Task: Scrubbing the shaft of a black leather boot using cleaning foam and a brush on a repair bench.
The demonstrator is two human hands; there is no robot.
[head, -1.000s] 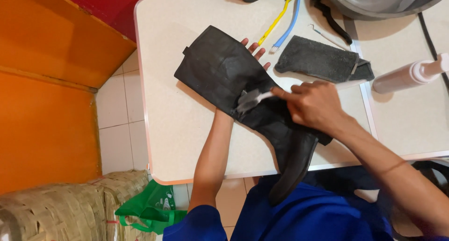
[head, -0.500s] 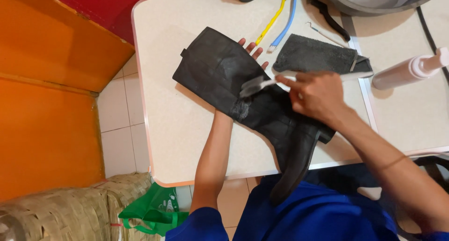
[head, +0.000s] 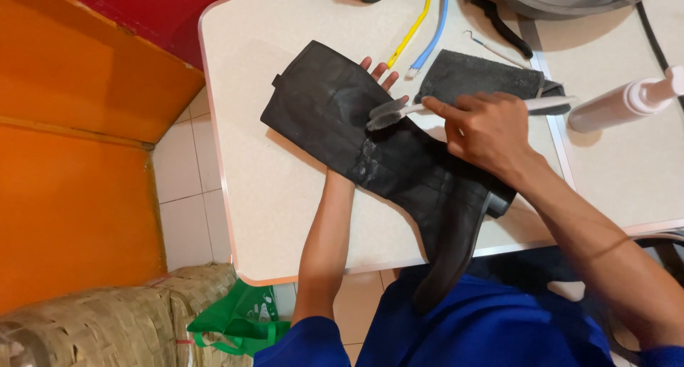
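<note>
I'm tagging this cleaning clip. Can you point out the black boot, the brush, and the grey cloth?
black boot (head: 320, 114): head view, on the flat upper shaft.
brush (head: 388, 115): head view, on the bristle head.
grey cloth (head: 474, 75): head view, on its middle.

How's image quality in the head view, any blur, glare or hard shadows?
Head view: even, soft light; black boot sharp, pale sheen where the brush rubs; right hand crisp, no motion blur; faint shadows on the table; no blown glare; mild wide-angle bend at edges.
</note>
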